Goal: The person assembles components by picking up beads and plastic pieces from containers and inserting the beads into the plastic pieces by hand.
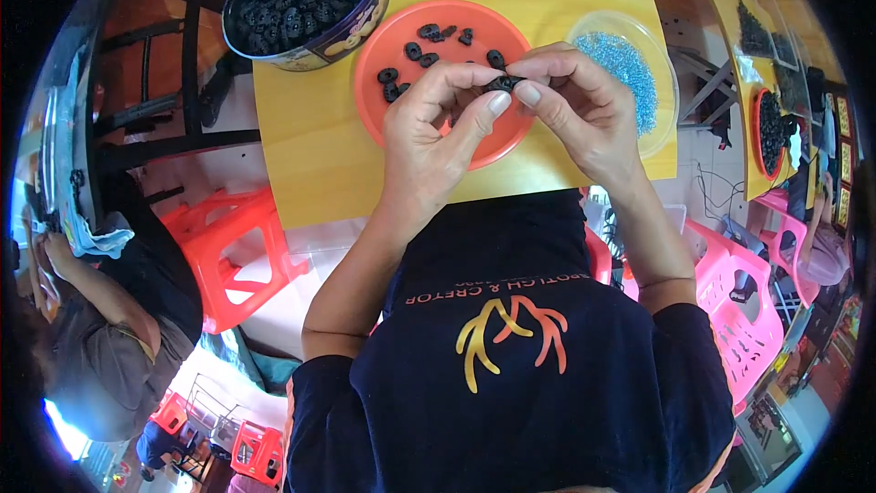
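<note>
As the head view shows, the small black piece [501, 84] lies over the red plate [497, 135], its long axis roughly nine to three o'clock; the left hand's [424, 132] fingers pinch its nine-o'clock end, the right hand's [593, 123] its three-o'clock end, both equally near.

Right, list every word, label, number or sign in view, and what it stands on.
Dark shirt: a line of reddish lettering and a yellow-and-orange emblem; I won't copy the wording.
Round tin: printed side; any words too small to read.
Held black piece: no lettering visible.
Background: too small to tell.
</note>
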`<state>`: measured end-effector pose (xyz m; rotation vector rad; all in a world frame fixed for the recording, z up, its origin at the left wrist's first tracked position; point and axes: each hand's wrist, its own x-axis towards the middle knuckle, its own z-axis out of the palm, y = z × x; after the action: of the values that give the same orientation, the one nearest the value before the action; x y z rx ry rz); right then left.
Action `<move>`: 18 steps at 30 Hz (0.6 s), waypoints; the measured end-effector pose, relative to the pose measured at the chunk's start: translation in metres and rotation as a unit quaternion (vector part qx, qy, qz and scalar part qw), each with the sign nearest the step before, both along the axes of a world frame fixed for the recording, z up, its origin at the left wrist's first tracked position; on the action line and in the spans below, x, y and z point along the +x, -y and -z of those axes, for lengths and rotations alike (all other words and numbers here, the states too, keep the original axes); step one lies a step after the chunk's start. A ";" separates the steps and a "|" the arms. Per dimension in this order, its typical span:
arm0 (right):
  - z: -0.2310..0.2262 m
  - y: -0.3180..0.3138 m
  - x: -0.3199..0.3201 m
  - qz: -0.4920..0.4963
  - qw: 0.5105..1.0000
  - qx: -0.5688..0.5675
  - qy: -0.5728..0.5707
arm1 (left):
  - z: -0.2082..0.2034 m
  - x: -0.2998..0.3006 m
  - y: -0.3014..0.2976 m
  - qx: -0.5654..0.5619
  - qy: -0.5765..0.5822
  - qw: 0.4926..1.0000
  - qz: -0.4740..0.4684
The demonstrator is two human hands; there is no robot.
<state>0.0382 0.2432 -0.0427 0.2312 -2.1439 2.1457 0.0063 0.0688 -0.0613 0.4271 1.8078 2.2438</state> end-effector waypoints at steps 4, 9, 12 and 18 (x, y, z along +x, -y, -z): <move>0.000 0.002 0.002 0.015 1.000 -0.001 0.004 | -0.002 0.002 0.000 0.034 0.030 0.999 0.008; 0.002 0.006 0.000 0.034 0.999 0.014 -0.025 | -0.003 0.002 0.001 0.058 0.061 0.996 0.013; 0.002 0.008 -0.001 0.056 0.992 0.082 -0.072 | -0.002 -0.001 0.001 0.054 0.049 0.997 0.013; 0.003 0.022 0.002 0.118 0.978 0.118 -0.129 | -0.004 0.001 -0.001 0.075 0.014 0.997 -0.006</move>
<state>0.0398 0.2212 -0.0453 0.2428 -2.1470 1.6373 0.0071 0.0694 -0.0576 0.4096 1.6387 2.3920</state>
